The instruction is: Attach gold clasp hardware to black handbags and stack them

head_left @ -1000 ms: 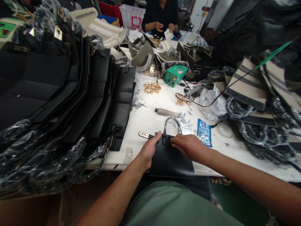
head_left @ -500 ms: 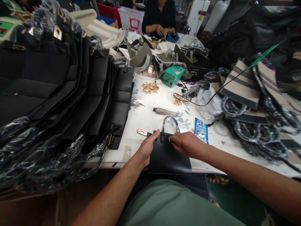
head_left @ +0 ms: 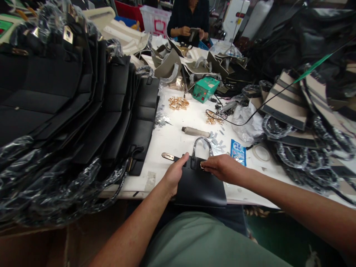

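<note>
A black handbag panel lies over the table's front edge, its plastic-wrapped handle arching away from me. My left hand grips the panel's left side, thumb on top near the strap. From there a black strap with a gold-coloured metal plate sticks out to the left. My right hand pinches a small gold-coloured metal fitting at the panel's top edge, right of the handle's left base. The fingers of my left hand beneath the panel are hidden.
Stacked black bag panels fill the left. Beyond my hands lie a wrapped rod-like tool, loose metal plates, gold fittings and a green box. A blue packet and tape roll lie right. A co-worker sits opposite.
My hands and the handbag panel stay almost in place, with only a slight shift of the right hand. The co-worker's hands now hold up a small dark flat piece.
</note>
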`<act>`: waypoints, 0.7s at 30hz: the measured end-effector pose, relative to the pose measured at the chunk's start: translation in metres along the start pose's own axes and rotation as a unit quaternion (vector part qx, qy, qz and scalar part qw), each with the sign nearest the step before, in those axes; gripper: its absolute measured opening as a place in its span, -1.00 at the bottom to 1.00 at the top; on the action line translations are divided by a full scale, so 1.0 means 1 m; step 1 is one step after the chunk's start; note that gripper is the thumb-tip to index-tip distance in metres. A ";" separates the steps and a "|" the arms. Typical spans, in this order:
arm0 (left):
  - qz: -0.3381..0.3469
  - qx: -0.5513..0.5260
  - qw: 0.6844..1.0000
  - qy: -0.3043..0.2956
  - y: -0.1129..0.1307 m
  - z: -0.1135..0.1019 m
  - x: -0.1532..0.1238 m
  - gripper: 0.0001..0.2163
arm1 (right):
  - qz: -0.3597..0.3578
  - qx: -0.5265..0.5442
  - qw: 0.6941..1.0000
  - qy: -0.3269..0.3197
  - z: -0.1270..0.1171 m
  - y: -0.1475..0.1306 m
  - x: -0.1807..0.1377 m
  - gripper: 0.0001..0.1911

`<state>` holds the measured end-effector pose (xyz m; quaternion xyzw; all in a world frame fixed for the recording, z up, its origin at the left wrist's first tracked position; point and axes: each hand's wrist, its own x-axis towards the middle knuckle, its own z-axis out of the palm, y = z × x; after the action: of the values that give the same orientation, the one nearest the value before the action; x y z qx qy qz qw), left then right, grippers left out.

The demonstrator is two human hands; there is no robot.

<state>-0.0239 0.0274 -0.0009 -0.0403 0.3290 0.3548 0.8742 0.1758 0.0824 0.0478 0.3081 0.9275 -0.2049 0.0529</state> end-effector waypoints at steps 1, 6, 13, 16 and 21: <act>-0.001 0.004 1.000 -0.005 0.000 -0.001 0.000 -0.55 | 0.004 0.013 1.000 0.003 0.000 0.002 0.001 -0.80; 0.005 0.013 1.000 -0.015 0.001 -0.002 0.001 -0.57 | 0.067 0.107 0.991 0.036 0.005 0.009 0.003 -0.88; 0.002 -0.015 1.000 -0.016 0.002 -0.002 -0.001 -0.57 | 0.086 0.116 0.989 0.039 0.004 0.005 0.006 -0.89; 0.000 -0.028 0.999 -0.026 0.003 -0.002 -0.002 -0.57 | 0.067 0.077 0.994 0.034 0.006 0.003 0.007 -0.91; 0.005 -0.030 0.999 -0.018 0.002 -0.002 -0.002 -0.55 | 0.038 0.055 0.997 0.038 0.007 0.004 0.006 -0.86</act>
<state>-0.0275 0.0274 -0.0009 -0.0585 0.3027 0.3699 0.8764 0.1735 0.0853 0.0385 0.3534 0.9038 -0.2412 0.0088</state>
